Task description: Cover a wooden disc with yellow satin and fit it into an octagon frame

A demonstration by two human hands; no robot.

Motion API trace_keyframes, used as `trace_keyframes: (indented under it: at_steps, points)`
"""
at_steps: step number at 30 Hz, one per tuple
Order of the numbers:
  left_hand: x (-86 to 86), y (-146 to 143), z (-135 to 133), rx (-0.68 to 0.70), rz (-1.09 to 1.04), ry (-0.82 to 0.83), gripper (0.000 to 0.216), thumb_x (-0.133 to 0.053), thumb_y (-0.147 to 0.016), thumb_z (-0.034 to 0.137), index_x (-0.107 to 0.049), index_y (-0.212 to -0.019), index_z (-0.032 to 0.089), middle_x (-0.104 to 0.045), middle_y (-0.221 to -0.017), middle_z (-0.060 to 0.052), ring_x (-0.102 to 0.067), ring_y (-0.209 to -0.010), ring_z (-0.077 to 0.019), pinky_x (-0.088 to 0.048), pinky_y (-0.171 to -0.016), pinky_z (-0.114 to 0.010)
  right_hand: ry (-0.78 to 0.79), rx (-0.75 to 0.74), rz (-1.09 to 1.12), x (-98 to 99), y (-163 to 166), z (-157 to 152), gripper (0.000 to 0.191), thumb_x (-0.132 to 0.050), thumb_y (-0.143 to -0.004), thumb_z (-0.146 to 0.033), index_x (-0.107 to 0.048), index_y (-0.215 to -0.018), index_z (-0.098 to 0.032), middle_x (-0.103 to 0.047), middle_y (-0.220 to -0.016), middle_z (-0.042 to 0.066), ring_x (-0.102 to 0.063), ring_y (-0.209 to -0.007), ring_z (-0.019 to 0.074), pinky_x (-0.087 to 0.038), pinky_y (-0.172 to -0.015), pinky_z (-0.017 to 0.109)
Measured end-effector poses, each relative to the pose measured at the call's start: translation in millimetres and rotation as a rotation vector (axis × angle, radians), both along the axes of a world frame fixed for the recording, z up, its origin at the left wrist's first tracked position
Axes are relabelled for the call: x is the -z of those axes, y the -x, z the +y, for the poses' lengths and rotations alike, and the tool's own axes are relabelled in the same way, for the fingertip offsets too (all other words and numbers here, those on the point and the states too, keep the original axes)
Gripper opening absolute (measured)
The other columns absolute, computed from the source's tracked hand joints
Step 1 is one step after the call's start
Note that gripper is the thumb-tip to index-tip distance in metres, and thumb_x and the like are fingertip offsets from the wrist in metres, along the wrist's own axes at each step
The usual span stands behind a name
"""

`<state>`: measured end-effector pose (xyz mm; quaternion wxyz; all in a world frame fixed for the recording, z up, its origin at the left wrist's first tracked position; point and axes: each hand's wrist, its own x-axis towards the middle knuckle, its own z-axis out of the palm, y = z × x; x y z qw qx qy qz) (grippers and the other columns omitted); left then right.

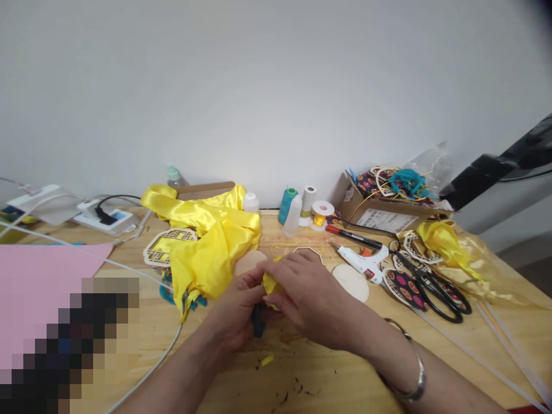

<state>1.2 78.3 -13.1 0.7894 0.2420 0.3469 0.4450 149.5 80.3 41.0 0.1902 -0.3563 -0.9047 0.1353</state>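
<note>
Close together over the middle of the table, both my hands grip a small piece of yellow satin fabric (269, 283). The fingers of my left hand (239, 305) are closed on its left side. My right hand (304, 293) curls over it from above and covers most of it. A bit of dark teal material (257, 322) hangs below my left hand. Just behind the fingers lie a round wooden disc (249, 263) and a loop of yellow cord (284, 246). A large heap of yellow satin (207, 253) is left of my hands.
On the right lie a white glue gun (364, 261), black-handled scissors (440, 293), a pale disc (350, 283) and patterned pieces (405, 287). Thread spools (308, 204) and a squeeze bottle (293, 217) stand behind, beside a cardboard box (379, 221). A power strip (106, 219) is at left.
</note>
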Motion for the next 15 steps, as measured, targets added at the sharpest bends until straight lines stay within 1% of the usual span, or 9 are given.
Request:
trace_keyframes:
  at_steps: [2,4,5,6,8,10,11,13,15]
  points:
    - [-1.4,0.3,-0.4,-0.023,-0.013,0.006,0.011,-0.079,-0.061,0.011,-0.069,-0.066,0.013,-0.066,-0.060,-0.001,-0.059,-0.052,-0.0095,-0.051,-0.051,-0.019,0.006,-0.072,-0.028,-5.5,-1.9,0.2,0.023,-0.053,-0.090,-0.021,-0.059,-0.112,-0.017,-0.068,-0.100,0.007,-0.055,-0.097,0.0222,-0.040,-0.090,0.040]
    - [-2.2,1.3,-0.6,-0.034,-0.001,0.012,0.013,-0.079,-0.060,0.011,-0.070,-0.069,0.014,-0.068,-0.064,-0.001,-0.061,-0.054,-0.0107,-0.053,-0.052,-0.020,-0.031,-0.060,0.102,-9.1,-4.6,3.4,0.024,-0.051,-0.091,-0.020,-0.058,-0.113,-0.019,-0.066,-0.107,0.007,-0.055,-0.103,0.0210,-0.040,-0.092,0.039]
    - [-2.4,2.0,-0.6,-0.039,0.013,0.019,0.017,-0.079,-0.060,0.011,-0.072,-0.075,0.015,-0.069,-0.068,-0.002,-0.063,-0.057,-0.0121,-0.054,-0.053,-0.022,-0.068,-0.012,0.210,-9.9,-6.5,7.1,0.023,-0.049,-0.091,-0.020,-0.058,-0.113,-0.019,-0.066,-0.110,0.008,-0.055,-0.104,0.0202,-0.041,-0.092,0.037]
    - [-2.5,2.7,-0.6,-0.042,0.030,0.031,0.022,-0.079,-0.061,0.012,-0.073,-0.081,0.016,-0.071,-0.073,-0.003,-0.064,-0.060,-0.0137,-0.056,-0.054,-0.023,-0.108,0.066,0.317,-9.8,-8.7,12.6,0.022,-0.047,-0.092,-0.020,-0.059,-0.111,-0.018,-0.066,-0.109,0.008,-0.056,-0.103,0.0195,-0.042,-0.090,0.036]
    - [-2.6,3.7,-0.5,-0.052,0.061,0.061,0.031,-0.079,-0.062,0.013,-0.072,-0.092,0.017,-0.073,-0.078,-0.005,-0.066,-0.063,-0.0155,-0.057,-0.054,-0.025,-0.151,0.298,0.463,-7.1,-13.8,28.8,0.021,-0.044,-0.093,-0.022,-0.060,-0.105,-0.017,-0.067,-0.100,0.008,-0.060,-0.092,0.0184,-0.045,-0.082,0.033]
    - [-2.9,4.2,-0.4,-0.062,0.075,0.078,0.036,-0.079,-0.063,0.013,-0.072,-0.098,0.018,-0.074,-0.080,-0.005,-0.066,-0.061,-0.0149,-0.057,-0.053,-0.025,-0.079,0.569,0.416,-1.1,-18.1,49.7,0.020,-0.050,-0.089,-0.026,-0.060,-0.103,-0.016,-0.067,-0.092,0.007,-0.061,-0.081,0.0179,-0.046,-0.073,0.031]
    - [-3.0,4.2,-0.4,-0.060,0.075,0.080,0.037,-0.079,-0.064,0.014,-0.071,-0.100,0.018,-0.074,-0.079,-0.005,-0.066,-0.060,-0.0145,-0.058,-0.052,-0.025,0.002,0.662,0.350,3.0,-19.3,60.5,0.023,-0.054,-0.087,-0.028,-0.060,-0.106,-0.016,-0.067,-0.093,0.007,-0.061,-0.078,0.0175,-0.046,-0.071,0.030]
    - [-3.2,4.0,-0.2,-0.050,0.076,0.079,0.036,-0.078,-0.066,0.015,-0.071,-0.101,0.017,-0.075,-0.079,-0.006,-0.066,-0.059,-0.0144,-0.058,-0.050,-0.025,0.059,0.724,0.293,11.9,-19.2,80.4,0.033,-0.063,-0.080,-0.030,-0.060,-0.109,-0.014,-0.069,-0.095,0.009,-0.062,-0.078,0.0199,-0.045,-0.071,0.032]
    - [-3.2,3.8,0.1,-0.049,0.076,0.071,0.034,-0.077,-0.068,0.016,-0.071,-0.101,0.016,-0.075,-0.080,-0.006,-0.067,-0.060,-0.0147,-0.058,-0.050,-0.024,0.097,0.749,0.250,20.5,-16.0,95.7,0.039,-0.069,-0.074,-0.033,-0.061,-0.107,-0.014,-0.069,-0.096,0.011,-0.064,-0.079,0.0225,-0.045,-0.070,0.033]
